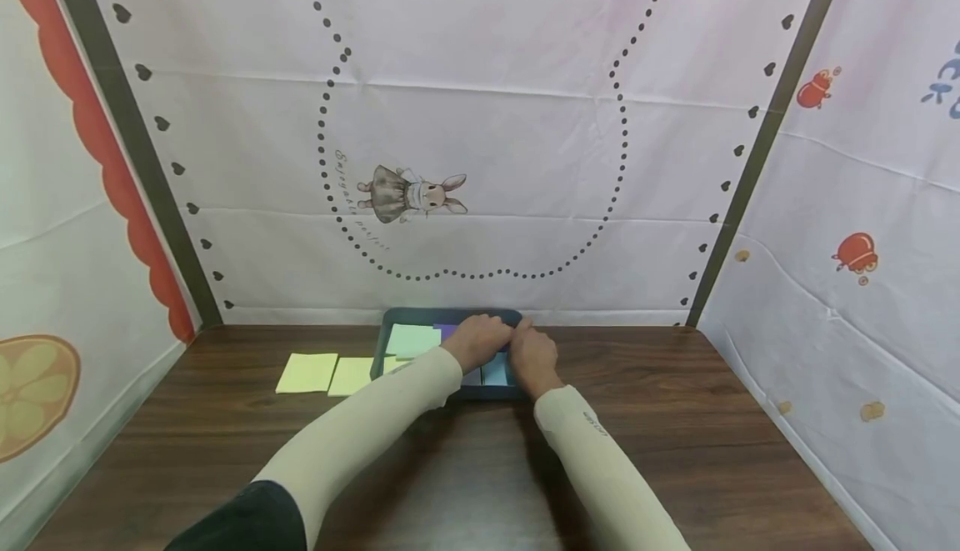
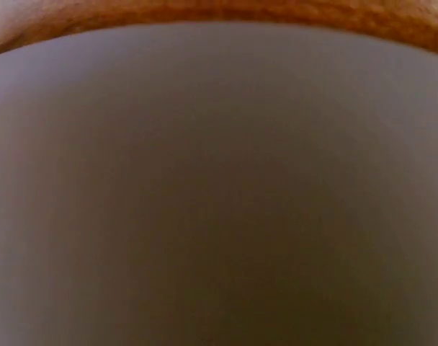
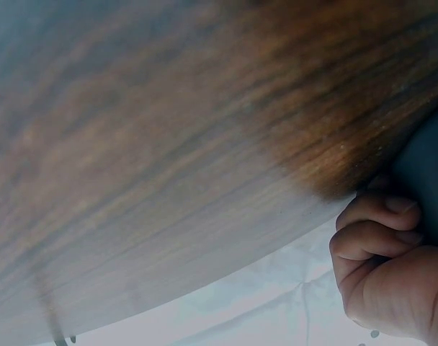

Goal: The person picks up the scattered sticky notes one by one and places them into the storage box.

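Observation:
A dark blue-grey tray [image 1: 453,316] stands at the back of the table, with light green [image 1: 412,340], purple [image 1: 446,331], yellow and blue [image 1: 495,369] sticky notes inside. My left hand [image 1: 480,341] reaches over the tray towards its right back corner, knuckles up; its fingertips are hidden, and I cannot tell whether it holds anything. Beside it, my right hand [image 1: 534,359] grips the tray's right side with curled fingers. The right wrist view shows those curled fingers [image 3: 374,238] against the dark tray wall [image 3: 428,173]. Only a blurred strip of skin tops the otherwise dim left wrist view.
Two yellow sticky notes, one farther left [image 1: 307,373] and one nearer [image 1: 351,376], lie on the wooden table [image 1: 675,451] left of the tray. A printed white cloth [image 1: 487,142] hangs right behind the tray, and similar cloths flank both sides of the table.

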The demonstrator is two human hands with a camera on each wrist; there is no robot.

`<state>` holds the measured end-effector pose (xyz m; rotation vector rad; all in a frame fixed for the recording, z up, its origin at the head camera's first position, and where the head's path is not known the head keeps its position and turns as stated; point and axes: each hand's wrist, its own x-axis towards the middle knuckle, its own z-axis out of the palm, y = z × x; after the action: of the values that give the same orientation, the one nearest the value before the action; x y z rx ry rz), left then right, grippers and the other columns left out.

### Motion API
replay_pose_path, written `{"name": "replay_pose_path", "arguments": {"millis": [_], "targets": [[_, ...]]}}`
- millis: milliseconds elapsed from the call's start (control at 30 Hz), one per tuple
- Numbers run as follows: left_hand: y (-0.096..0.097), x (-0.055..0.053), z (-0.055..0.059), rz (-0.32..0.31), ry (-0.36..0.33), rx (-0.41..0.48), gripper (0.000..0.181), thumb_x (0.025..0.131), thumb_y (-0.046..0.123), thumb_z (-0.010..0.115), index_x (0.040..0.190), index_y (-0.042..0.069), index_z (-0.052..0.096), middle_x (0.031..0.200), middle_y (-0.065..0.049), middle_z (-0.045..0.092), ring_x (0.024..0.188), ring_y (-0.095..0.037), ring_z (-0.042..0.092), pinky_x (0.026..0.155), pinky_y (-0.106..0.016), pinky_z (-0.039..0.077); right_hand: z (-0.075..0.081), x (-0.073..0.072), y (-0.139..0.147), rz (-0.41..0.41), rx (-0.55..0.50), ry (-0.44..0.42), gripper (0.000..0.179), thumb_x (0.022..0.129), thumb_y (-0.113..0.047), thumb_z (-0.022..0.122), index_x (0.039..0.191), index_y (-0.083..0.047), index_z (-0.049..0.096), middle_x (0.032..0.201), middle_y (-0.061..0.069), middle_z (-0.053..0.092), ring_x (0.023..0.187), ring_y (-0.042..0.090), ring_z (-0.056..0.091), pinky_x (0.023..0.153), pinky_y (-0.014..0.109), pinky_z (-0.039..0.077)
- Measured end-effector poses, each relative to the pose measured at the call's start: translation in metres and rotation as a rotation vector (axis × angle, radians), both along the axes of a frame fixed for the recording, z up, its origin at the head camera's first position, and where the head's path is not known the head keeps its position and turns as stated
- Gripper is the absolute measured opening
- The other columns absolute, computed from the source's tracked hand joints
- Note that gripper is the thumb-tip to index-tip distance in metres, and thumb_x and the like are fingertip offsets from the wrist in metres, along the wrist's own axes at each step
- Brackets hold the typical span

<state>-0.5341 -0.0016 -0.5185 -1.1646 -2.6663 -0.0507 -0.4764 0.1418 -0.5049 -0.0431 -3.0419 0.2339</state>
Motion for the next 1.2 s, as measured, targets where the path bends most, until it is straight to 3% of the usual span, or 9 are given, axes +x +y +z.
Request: {"name": "replay_pose_path", "arguments": {"millis": [100,300,500,567,767,833,967,1200], "targets": [[0.000,0.002,0.005,0.024,-0.058,0.008,0.019,0.108,0.010,0.070,0.111,0.024,0.082,0.091,0.004,0.082,0.071,-0.011,0.066,0.076,-0.036,0.065,0.014,0.008,-0.005,-0.014,-0.013,-0.028,0.020,0.115,-0.020,0.058,0.117,-0.001,0.059,0.082,0.013,0.072,0.069,0.026,0.072,0.058,0.038,0.061],[-0.002,0.003,0.012,0.071,-0.121,0.015,0.017,0.109,0.013,0.069,0.106,0.023,0.083,0.087,0.004,0.081,0.070,-0.010,0.069,0.074,-0.036,0.066,0.003,0.001,-0.004,-0.023,-0.024,0.041,0.029,0.120,-0.029,0.047,0.113,-0.002,0.058,0.082,0.013,0.072,0.069,0.028,0.073,0.057,0.040,0.060],[-0.002,0.005,0.012,0.087,-0.167,-0.022,0.015,0.110,0.012,0.070,0.111,0.021,0.082,0.091,0.003,0.081,0.072,-0.011,0.070,0.077,-0.035,0.066,0.033,0.024,-0.013,-0.049,-0.068,-0.060,0.030,0.121,-0.026,0.046,0.123,0.001,0.059,0.091,0.017,0.076,0.079,0.029,0.077,0.069,0.043,0.066],[-0.003,0.007,0.011,0.091,-0.166,-0.036,0.015,0.110,0.012,0.070,0.114,0.020,0.083,0.095,0.003,0.082,0.077,-0.012,0.073,0.079,-0.035,0.067,0.025,0.020,-0.011,-0.051,-0.054,-0.035,0.028,0.120,-0.025,0.046,0.123,0.000,0.059,0.092,0.016,0.076,0.080,0.029,0.077,0.070,0.043,0.065],[-0.004,0.013,0.011,0.096,-0.156,-0.054,0.013,0.111,0.015,0.071,0.116,0.018,0.083,0.105,-0.002,0.084,0.090,-0.017,0.079,0.088,-0.039,0.069,0.023,0.019,-0.010,-0.060,-0.047,-0.034,0.023,0.118,-0.022,0.051,0.120,0.000,0.059,0.091,0.017,0.076,0.079,0.029,0.077,0.068,0.044,0.065],[-0.005,0.013,0.010,0.097,-0.156,-0.052,0.012,0.111,0.014,0.070,0.115,0.016,0.082,0.104,-0.003,0.083,0.086,-0.017,0.077,0.086,-0.038,0.069,0.018,0.014,-0.009,-0.061,-0.050,-0.038,0.023,0.118,-0.022,0.051,0.119,0.000,0.059,0.089,0.018,0.075,0.078,0.031,0.077,0.066,0.046,0.065],[-0.007,0.014,0.008,0.098,-0.145,-0.045,0.014,0.111,0.013,0.069,0.113,0.017,0.082,0.097,-0.001,0.081,0.075,-0.012,0.069,0.077,-0.034,0.066,-0.009,-0.004,-0.003,-0.040,-0.024,0.028,0.023,0.118,-0.022,0.048,0.116,0.000,0.057,0.085,0.017,0.074,0.074,0.032,0.076,0.060,0.046,0.062],[-0.014,0.012,0.006,0.101,-0.093,-0.035,0.021,0.113,0.011,0.063,0.116,0.017,0.083,0.093,0.001,0.082,0.071,-0.010,0.067,0.070,-0.030,0.062,-0.016,-0.004,0.000,-0.014,-0.007,0.111,0.032,0.121,-0.029,0.045,0.110,-0.001,0.057,0.077,0.014,0.070,0.069,0.031,0.074,0.056,0.045,0.060]]}}
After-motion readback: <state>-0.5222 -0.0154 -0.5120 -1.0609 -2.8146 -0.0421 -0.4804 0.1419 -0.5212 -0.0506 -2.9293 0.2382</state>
